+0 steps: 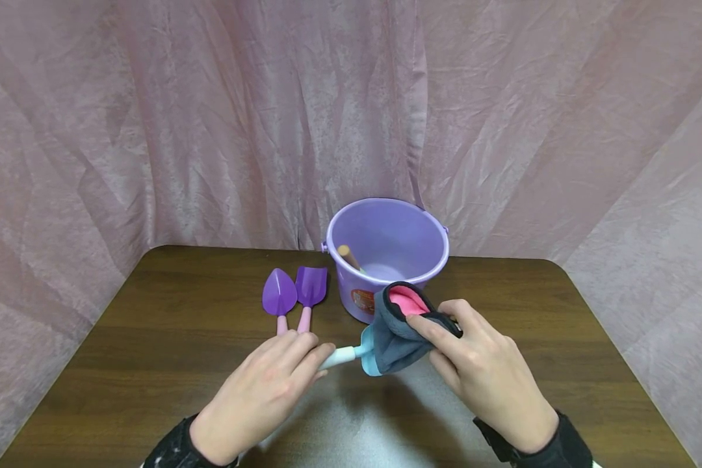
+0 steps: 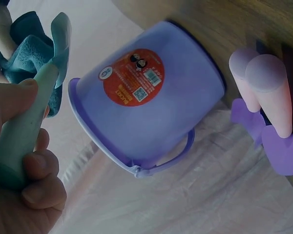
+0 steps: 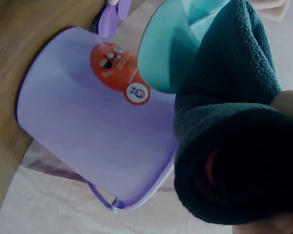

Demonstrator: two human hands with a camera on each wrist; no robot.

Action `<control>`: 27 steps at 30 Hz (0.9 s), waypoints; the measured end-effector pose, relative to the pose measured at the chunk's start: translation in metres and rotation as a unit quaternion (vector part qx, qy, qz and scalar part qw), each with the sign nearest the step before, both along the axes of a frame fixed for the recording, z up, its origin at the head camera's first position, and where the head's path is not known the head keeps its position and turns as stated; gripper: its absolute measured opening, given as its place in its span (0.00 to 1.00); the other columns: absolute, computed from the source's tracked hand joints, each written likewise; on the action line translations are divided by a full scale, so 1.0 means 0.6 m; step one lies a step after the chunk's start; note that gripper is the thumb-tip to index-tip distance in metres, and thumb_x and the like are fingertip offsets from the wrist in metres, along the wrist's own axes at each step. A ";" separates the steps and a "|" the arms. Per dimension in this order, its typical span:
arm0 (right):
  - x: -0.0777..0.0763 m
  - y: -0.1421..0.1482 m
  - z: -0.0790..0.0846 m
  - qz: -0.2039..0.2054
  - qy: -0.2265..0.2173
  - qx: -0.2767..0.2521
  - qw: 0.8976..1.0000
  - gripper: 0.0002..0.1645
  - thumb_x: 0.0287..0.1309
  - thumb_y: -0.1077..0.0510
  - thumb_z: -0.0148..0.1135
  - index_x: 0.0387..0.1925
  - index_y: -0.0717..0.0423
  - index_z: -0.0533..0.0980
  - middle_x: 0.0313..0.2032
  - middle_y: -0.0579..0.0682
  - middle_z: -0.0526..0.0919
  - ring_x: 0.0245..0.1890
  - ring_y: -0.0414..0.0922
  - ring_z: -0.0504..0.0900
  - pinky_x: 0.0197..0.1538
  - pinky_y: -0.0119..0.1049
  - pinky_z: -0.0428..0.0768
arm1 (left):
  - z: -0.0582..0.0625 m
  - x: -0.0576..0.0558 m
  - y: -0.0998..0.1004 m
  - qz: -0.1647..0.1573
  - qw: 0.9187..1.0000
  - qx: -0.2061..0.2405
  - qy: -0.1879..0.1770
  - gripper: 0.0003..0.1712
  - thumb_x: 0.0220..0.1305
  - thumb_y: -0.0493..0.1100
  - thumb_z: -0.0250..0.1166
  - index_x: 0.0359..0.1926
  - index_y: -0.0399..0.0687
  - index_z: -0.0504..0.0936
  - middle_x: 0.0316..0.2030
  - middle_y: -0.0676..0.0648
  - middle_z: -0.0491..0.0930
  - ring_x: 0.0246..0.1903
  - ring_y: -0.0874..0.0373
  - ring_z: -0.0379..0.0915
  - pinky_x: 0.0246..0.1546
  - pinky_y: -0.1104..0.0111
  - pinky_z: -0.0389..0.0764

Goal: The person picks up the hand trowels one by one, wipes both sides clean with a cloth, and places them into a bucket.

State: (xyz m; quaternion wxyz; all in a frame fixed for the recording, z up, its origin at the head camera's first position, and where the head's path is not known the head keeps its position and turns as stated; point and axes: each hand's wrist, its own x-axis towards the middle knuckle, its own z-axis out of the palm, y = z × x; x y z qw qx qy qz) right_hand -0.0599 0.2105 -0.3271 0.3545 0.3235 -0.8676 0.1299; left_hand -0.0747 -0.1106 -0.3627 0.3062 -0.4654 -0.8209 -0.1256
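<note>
My left hand (image 1: 269,387) grips the pale mint handle of a toy shovel (image 2: 23,129), fingers wrapped round it in the left wrist view. The shovel's light-blue blade (image 1: 370,356) points right, partly covered by a fuzzy grey-blue cloth (image 1: 394,344) with black edging and a pink inner side. My right hand (image 1: 485,364) pinches the cloth, which touches the blade. In the right wrist view the bunched cloth (image 3: 224,68) lies against the curved blade (image 3: 161,48) and hides part of it. Both hands are above the table, in front of the bucket.
A lilac bucket (image 2: 151,122) with a red sticker stands at the table's back, a wooden-ended stick (image 1: 347,255) inside. Left of it lie a pointed purple shovel (image 1: 279,292) and a square one (image 1: 312,286), both pink-handled. A pink curtain (image 1: 269,130) hangs behind the brown table (image 1: 152,325).
</note>
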 end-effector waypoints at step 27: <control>0.002 -0.026 0.008 0.086 0.033 -0.008 0.996 0.24 0.77 0.59 0.44 0.56 0.48 0.86 0.43 0.54 0.81 0.34 0.47 0.81 0.20 0.30 0.74 | 0.001 0.000 0.000 0.002 1.000 0.007 -0.006 0.24 0.88 0.50 0.42 0.56 0.40 0.81 0.43 0.50 0.77 0.39 0.57 0.75 0.37 0.66 0.80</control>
